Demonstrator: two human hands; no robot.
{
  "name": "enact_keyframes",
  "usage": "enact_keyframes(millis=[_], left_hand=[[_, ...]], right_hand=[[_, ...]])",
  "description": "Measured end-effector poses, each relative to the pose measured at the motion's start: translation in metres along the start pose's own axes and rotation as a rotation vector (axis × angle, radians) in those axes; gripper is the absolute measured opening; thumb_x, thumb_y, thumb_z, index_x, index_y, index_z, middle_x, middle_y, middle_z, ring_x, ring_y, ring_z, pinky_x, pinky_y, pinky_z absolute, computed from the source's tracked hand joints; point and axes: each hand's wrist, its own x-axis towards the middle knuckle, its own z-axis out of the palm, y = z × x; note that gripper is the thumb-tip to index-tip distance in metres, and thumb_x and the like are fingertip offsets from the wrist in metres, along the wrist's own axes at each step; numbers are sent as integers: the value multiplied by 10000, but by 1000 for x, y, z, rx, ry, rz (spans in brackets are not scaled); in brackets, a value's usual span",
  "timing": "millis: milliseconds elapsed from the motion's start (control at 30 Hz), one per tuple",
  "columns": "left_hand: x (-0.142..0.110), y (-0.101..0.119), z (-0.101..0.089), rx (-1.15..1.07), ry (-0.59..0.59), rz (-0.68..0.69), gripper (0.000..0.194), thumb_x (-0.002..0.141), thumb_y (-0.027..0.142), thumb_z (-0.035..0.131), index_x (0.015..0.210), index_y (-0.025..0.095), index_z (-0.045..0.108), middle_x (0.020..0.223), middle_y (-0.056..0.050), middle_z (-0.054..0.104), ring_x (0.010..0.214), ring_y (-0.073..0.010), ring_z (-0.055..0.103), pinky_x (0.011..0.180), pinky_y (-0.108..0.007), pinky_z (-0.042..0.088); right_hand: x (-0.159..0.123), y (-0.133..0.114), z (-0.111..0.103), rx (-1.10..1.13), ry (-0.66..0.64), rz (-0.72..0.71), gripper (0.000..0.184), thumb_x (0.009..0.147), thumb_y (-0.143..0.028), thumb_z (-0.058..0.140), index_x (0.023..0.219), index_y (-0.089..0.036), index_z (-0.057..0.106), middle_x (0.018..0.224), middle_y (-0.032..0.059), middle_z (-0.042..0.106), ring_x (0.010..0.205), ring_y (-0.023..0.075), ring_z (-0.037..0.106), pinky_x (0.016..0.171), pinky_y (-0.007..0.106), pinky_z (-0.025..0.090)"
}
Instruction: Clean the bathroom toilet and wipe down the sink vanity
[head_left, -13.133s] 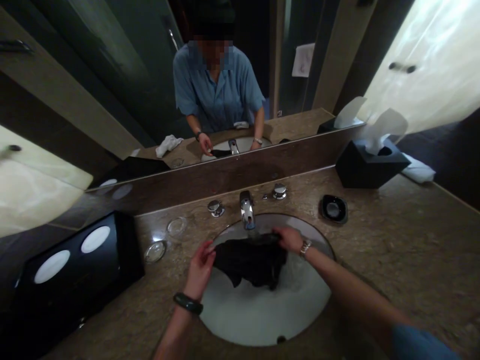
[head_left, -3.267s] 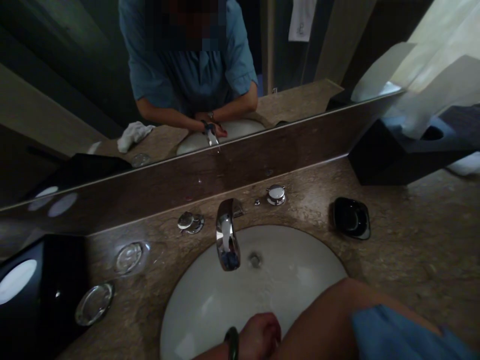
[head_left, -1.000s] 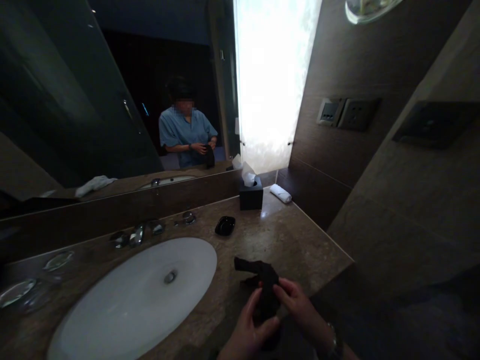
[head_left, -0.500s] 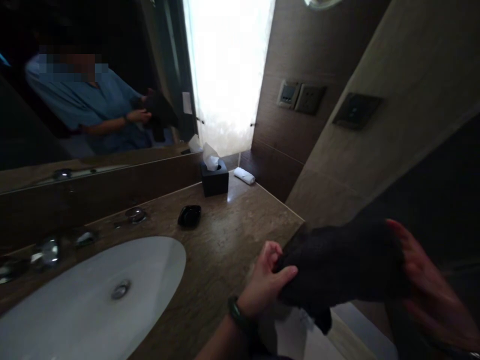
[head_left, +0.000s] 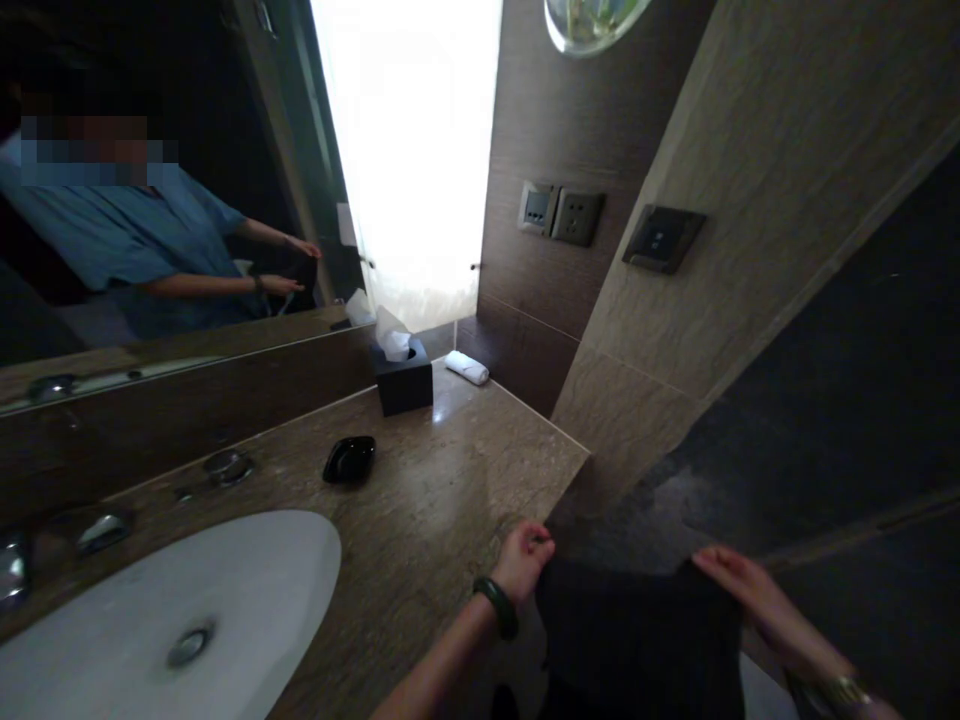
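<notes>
A piece of dark cloth hangs down between my two hands, its lower part running out of the bottom of the view. My left hand pinches its upper left corner, close to the counter's front edge; a dark green bangle circles that wrist. At the upper right corner, my right hand has its fingers closed on the same cloth, with a watch or bracelet on the wrist. The top edge between the hands is roughly straight. What kind of garment or cloth it is, I cannot tell.
A stone counter holds a white sink at the left, a black dish, a tissue box and a rolled white towel. A mirror is behind. Sockets are on the wall.
The dark cloth, held bunched and sideways before, now hangs spread between my hands. Both hands have moved lower, and the right has come in leftward. The view has shifted to the right.
</notes>
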Motion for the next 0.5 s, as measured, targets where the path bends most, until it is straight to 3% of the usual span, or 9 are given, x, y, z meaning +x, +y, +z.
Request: enact_keyframes(millis=[67, 133, 200, 233, 300, 367, 433, 500], left_hand=[[-1, 61, -4, -64, -40, 122, 612, 587, 569, 779, 980, 203, 486, 575, 78, 520, 479, -89, 409, 473, -213, 274], [-5, 115, -6, -106, -62, 251, 651, 605, 572, 785, 1066, 230, 479, 666, 66, 572, 542, -91, 483, 491, -197, 340], [-8, 147, -8, -123, -60, 324, 660, 613, 544, 797, 1105, 246, 475, 722, 55, 595, 588, -98, 522, 505, -192, 383], [-9, 153, -11, -126, -46, 333, 668, 606, 537, 799, 1110, 244, 472, 748, 46, 599, 605, -103, 532, 512, -196, 403], [-6, 145, -21, -122, 20, 304, 725, 569, 536, 795, 1128, 224, 454, 865, -1, 619, 635, -113, 547, 526, -219, 435], [-5, 117, -39, -94, 126, 258, 810, 521, 534, 785, 1171, 206, 432, 1127, -111, 611, 739, -156, 594, 570, -278, 485], [-8, 82, -68, -51, 255, 235, 882, 474, 523, 783, 1213, 194, 432, 1427, -222, 457, 960, -254, 623, 698, -383, 544], [-19, 49, -105, -9, 394, 213, 901, 420, 533, 793, 1176, 161, 472, 1462, -279, 440, 1126, -343, 593, 943, -493, 511]], right_hand=[[5, -63, -3, 152, 57, -120, 503, 568, -596, 835, 809, -203, 634, 721, -5, 628, 630, 121, 572, 544, 208, 465], [10, -120, -3, 265, 117, -229, 531, 580, -579, 844, 920, -229, 634, 760, -12, 622, 596, 109, 560, 482, 184, 438], [22, -153, 2, 291, 129, -305, 511, 626, -591, 812, 946, -244, 616, 729, -34, 584, 519, 86, 504, 415, 169, 373], [32, -158, 8, 258, 113, -323, 479, 677, -596, 771, 958, -244, 606, 718, -38, 575, 493, 81, 487, 401, 171, 356], [58, -148, 24, 63, 83, -313, 427, 788, -572, 653, 1030, -226, 591, 688, -30, 583, 443, 100, 473, 386, 206, 355], [91, -122, 45, -282, 62, -337, 466, 814, -494, 597, 1157, -178, 582, 692, 20, 649, 465, 165, 551, 430, 273, 433], [128, -96, 74, -600, 28, -450, 573, 802, -422, 593, 1296, -134, 558, 847, 116, 741, 688, 263, 700, 626, 362, 560], [164, -84, 116, -728, -54, -576, 625, 859, -405, 540, 1419, -132, 493, 1162, 179, 727, 1074, 295, 700, 925, 403, 558]])
